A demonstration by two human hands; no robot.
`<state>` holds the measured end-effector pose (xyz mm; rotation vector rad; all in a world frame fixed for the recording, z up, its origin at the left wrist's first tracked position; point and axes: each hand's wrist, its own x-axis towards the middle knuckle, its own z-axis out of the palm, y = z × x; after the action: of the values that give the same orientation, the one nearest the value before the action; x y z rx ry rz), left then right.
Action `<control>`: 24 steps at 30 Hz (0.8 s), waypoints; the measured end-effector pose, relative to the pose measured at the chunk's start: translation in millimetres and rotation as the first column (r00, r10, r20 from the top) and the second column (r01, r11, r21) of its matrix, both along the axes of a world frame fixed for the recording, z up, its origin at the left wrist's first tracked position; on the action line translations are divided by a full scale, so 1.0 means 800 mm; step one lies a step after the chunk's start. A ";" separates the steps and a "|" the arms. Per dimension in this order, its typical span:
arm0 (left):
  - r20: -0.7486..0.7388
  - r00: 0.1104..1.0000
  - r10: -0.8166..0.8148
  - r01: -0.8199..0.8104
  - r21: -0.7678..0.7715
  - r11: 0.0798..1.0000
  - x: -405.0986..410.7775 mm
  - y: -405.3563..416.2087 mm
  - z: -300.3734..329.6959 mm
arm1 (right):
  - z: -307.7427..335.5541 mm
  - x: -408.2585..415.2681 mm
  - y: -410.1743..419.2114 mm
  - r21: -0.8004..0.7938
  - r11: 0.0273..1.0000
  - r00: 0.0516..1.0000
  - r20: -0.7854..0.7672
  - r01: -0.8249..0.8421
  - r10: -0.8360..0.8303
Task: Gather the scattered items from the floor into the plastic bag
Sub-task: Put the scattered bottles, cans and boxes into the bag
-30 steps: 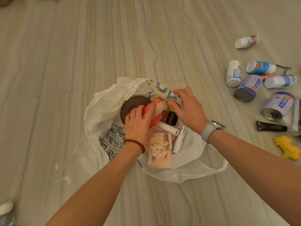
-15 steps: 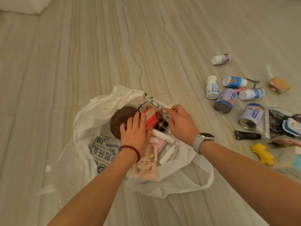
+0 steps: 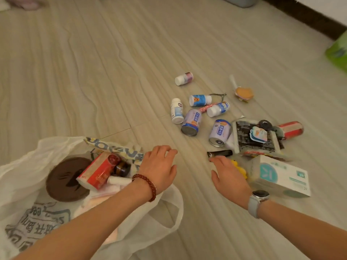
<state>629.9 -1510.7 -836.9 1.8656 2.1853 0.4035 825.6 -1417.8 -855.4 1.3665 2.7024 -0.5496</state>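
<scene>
The white plastic bag point(image 3: 24, 166) lies open at the lower left, holding a brown round lid point(image 3: 63, 181), a red box point(image 3: 97, 171) and other small things. My left hand point(image 3: 159, 166) hovers empty, fingers spread, just past the bag's right rim. Palm down with fingers apart, my right hand point(image 3: 230, 175) is over a yellow toy point(image 3: 241, 169), beside a black tube point(image 3: 220, 153). Scattered on the floor to the right are two cans point(image 3: 191, 121) point(image 3: 219, 132) and several white bottles point(image 3: 176, 110).
A white and teal box point(image 3: 279, 177) lies right of my right hand. Behind it are a black printed packet point(image 3: 253, 136), a red can point(image 3: 291, 129) and a round orange item point(image 3: 244, 93). A green object point(image 3: 338, 51) and a dark skirting board point(image 3: 304, 15) are at the far right.
Both hands have left the bag and moved right toward the scattered items. The red box now lies loose in the bag. The view has swung right.
</scene>
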 end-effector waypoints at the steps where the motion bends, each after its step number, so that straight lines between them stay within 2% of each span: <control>1: 0.008 0.999 -0.041 0.042 -0.090 0.995 0.017 0.014 -0.010 | -0.015 0.022 0.010 0.011 0.996 0.996 0.036 0.085 -0.086; 3: 0.037 0.998 -0.053 0.061 -0.256 0.965 0.051 0.046 -0.031 | -0.045 0.052 0.027 0.007 0.980 0.977 0.078 0.199 -0.199; 4: 0.060 0.998 -0.038 0.053 -0.288 0.956 0.068 0.064 -0.042 | -0.059 0.060 0.035 0.007 0.972 0.969 0.088 0.233 -0.233; 6: 0.135 0.991 0.025 0.015 -0.291 0.957 0.098 0.098 -0.070 | -0.079 0.066 0.045 0.004 0.957 0.952 0.102 0.290 -0.289; 8: 0.231 0.967 0.109 -0.041 -0.279 0.959 0.123 0.126 -0.093 | -0.089 0.065 0.048 -0.005 0.942 0.941 0.044 0.336 -0.335; 10: 0.268 0.949 0.168 -0.095 -0.265 0.960 0.145 0.150 -0.109 | -0.096 0.069 0.046 -0.072 0.934 0.936 -0.016 0.349 -0.351; 15: 0.104 0.982 0.160 -0.126 -0.278 0.952 0.169 0.161 -0.130 | -0.106 0.092 0.033 -0.185 0.937 0.925 -0.191 0.295 -0.329; 20: 0.119 0.971 0.207 -0.182 -0.193 0.964 0.151 0.117 -0.107 | -0.102 0.105 0.032 -0.320 0.921 0.890 -0.319 0.223 -0.326; 24: 0.004 1.000 0.022 -0.022 -0.050 0.999 0.095 0.045 -0.061 | -0.084 0.090 0.011 -0.428 0.898 0.833 -0.455 0.107 -0.316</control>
<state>706.1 -1474.5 -885.5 1.8144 2.1941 0.3538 898.0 -1408.7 -922.9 1.5895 2.5717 -1.5906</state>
